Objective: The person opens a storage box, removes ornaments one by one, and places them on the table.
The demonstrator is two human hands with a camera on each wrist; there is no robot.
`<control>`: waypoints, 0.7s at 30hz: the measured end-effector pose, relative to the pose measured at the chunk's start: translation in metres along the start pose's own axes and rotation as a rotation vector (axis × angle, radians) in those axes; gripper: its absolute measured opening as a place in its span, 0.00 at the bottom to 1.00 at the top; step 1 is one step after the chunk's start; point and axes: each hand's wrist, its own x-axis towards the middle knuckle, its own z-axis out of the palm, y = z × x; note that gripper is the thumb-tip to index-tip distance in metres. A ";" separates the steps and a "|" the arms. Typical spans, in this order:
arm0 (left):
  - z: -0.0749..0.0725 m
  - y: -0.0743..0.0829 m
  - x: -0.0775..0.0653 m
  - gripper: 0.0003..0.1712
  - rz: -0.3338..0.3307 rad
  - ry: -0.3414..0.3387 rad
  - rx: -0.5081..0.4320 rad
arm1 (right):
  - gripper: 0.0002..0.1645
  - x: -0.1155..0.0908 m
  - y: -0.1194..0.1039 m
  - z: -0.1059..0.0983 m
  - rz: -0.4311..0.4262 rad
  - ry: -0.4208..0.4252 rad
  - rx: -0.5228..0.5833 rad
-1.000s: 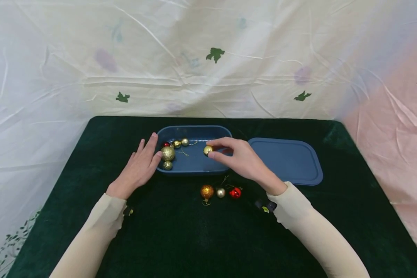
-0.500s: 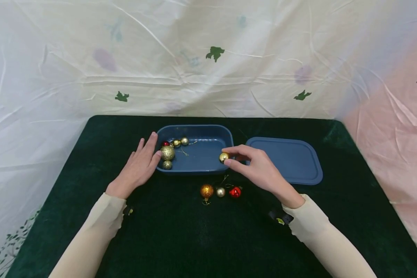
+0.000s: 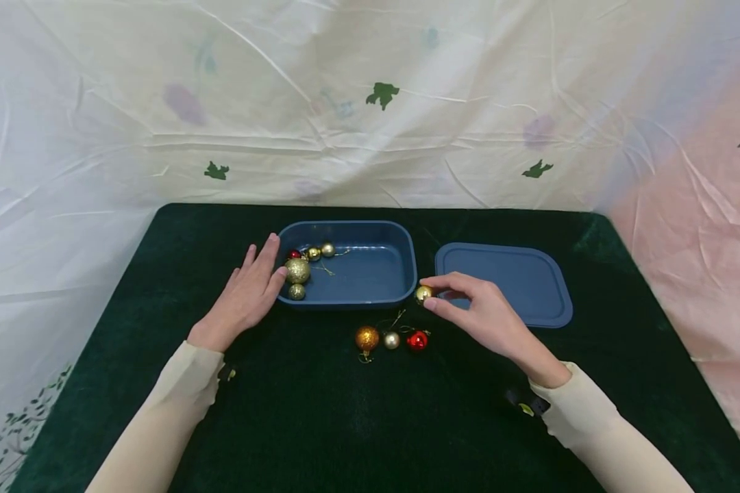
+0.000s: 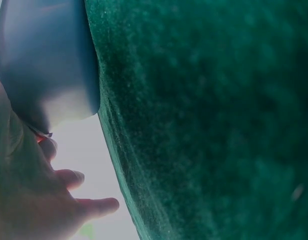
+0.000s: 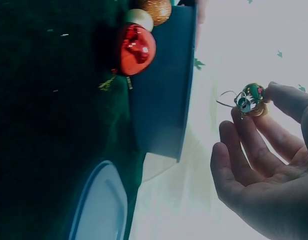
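Between thumb and fingers, my right hand (image 3: 484, 311) pinches a shiny gold Christmas bauble (image 3: 423, 295) just off the right end of a blue box (image 3: 370, 302). The bauble's cap and thin loop show in the right wrist view. My left hand (image 3: 243, 294) rests with straight fingers against the box's left end. Inside the box, at its left, lie a large gold glitter bauble (image 3: 298, 271), a smaller glitter one (image 3: 297, 292), a dark red one (image 3: 294, 254) and two small gold ones (image 3: 313, 254). In front of the box are orange (image 3: 366, 338), pale gold (image 3: 391, 341) and red (image 3: 417, 341) baubles.
A blue lid (image 3: 506, 284) lies flat to the right of the box, partly behind my right hand. Dark green cloth (image 3: 345, 418) covers the table. Pale printed fabric (image 3: 456, 103) hangs behind and along both sides.
My right hand has carried the gold bauble from over the inside of the box rightward and nearer, past its right end. My left hand has stayed at the box's left end.
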 end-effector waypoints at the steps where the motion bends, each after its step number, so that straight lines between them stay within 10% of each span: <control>1: 0.000 0.000 0.000 0.42 -0.001 -0.001 0.000 | 0.21 -0.002 0.001 0.000 0.001 -0.001 -0.004; 21: -0.006 0.002 0.001 0.42 0.002 -0.020 -0.014 | 0.22 -0.026 0.021 -0.002 0.066 -0.057 -0.021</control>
